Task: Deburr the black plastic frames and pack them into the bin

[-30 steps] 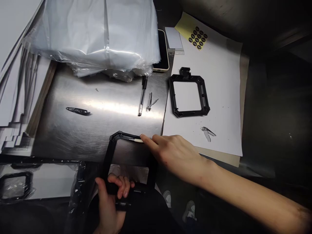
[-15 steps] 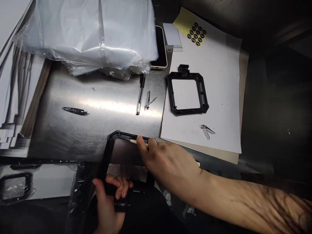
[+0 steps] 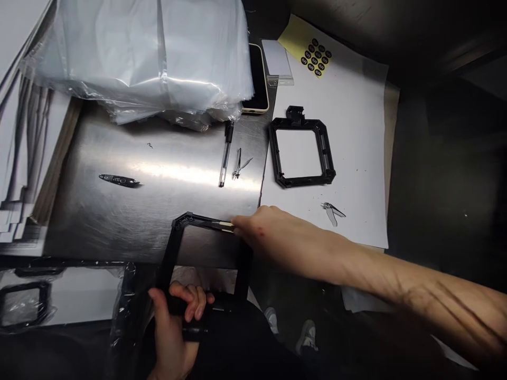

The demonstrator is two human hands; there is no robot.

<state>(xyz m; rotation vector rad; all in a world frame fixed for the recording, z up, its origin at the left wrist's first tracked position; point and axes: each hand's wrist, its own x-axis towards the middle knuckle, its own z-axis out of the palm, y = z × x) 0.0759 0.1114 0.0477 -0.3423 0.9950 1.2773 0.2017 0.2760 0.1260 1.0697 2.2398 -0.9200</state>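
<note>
My left hand (image 3: 176, 327) is wrapped round the lower part of a black square frame (image 3: 173, 248), which tilts up over the table's front edge. My right hand (image 3: 263, 229) is at the frame's upper right corner, its fingers closed. From its fingertips a slim cream-coloured tool (image 3: 225, 225) pokes out along the inside of the top bar; two pale ends show, and the rest is hidden in the hand. A second black frame (image 3: 330, 158) with a clip-like tab lies on white paper (image 3: 356, 121). Nail clippers (image 3: 331, 212) lie unfolded below it.
On the metal table (image 3: 87, 221) are a pen (image 3: 225, 155), a second pair of clippers (image 3: 238, 164) and a slim black pointed piece (image 3: 119, 180). Plastic bags (image 3: 146, 53), a phone (image 3: 258, 79), a sticker sheet (image 3: 295, 34) and stacked cardboard (image 3: 51, 158) stand around. A bagged frame (image 3: 47, 301) lies lower left.
My right hand has moved right and slightly up along the frame's top bar, with the cream tool in its fingers. My left hand keeps its hold on the frame. The view has shifted slightly.
</note>
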